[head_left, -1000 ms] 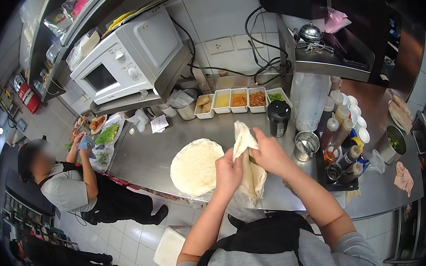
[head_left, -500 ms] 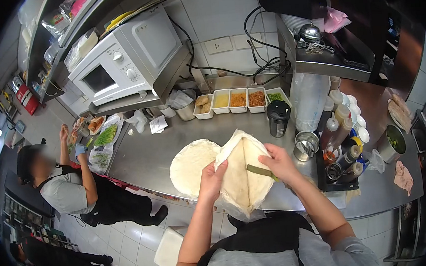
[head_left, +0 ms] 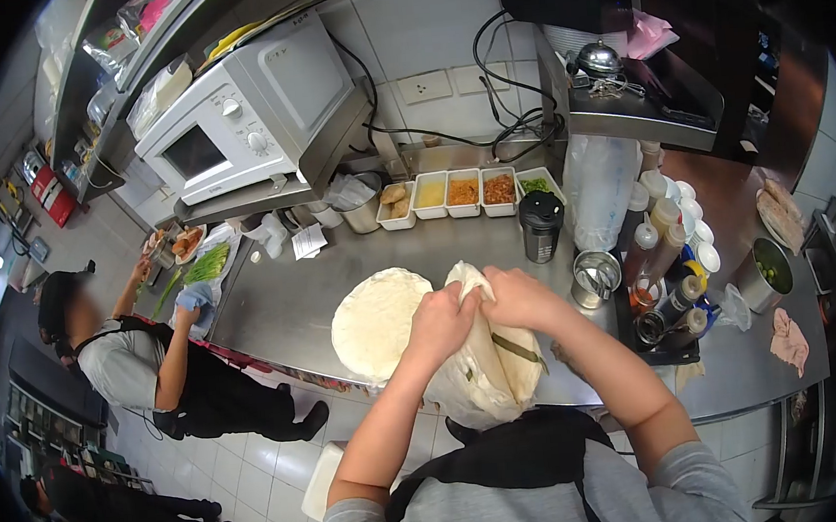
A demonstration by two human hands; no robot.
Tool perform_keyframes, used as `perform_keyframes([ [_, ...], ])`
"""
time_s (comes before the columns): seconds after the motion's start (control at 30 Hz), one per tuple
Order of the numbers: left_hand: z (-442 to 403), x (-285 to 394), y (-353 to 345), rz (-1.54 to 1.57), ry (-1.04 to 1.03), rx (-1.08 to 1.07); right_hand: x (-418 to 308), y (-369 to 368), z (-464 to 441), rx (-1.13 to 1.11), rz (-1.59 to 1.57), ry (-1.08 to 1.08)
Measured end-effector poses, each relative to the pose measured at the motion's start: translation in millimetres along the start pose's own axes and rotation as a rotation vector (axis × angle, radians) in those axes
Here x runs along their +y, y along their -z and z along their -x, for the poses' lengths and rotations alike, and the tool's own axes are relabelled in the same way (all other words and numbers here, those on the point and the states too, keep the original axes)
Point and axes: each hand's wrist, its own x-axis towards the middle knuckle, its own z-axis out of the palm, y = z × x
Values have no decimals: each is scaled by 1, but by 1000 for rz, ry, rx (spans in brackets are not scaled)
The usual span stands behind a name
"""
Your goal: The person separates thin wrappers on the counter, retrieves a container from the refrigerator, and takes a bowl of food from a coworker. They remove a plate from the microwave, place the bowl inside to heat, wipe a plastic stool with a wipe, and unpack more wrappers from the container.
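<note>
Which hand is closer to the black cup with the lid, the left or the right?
The right. The right hand grips the folded dough just on the near side of the black cup. The left hand grips it too, farther left.

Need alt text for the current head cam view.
Two bare hands, left and right, grip a folded flatbread beside a round one on a steel counter; behind are small tubs of fillings and a microwave.
</note>
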Motion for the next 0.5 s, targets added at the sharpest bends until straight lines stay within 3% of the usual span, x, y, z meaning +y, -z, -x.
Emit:
perform_keyframes([
  [0.13, 8, -18, -7, 93, 10, -22, 26, -15, 1, -9, -117, 24],
  [0.23, 18, -30, -15, 341, 87, 47, 56, -33, -5, -46, -431, 84],
  [0.43, 40, -46, -8, 591, 222, 130, 75, -49, 11, -40, -1124, -79],
  [0.5, 46, -51, -5, 658, 239, 158, 74, -45, 18, -15, -1220, -97],
])
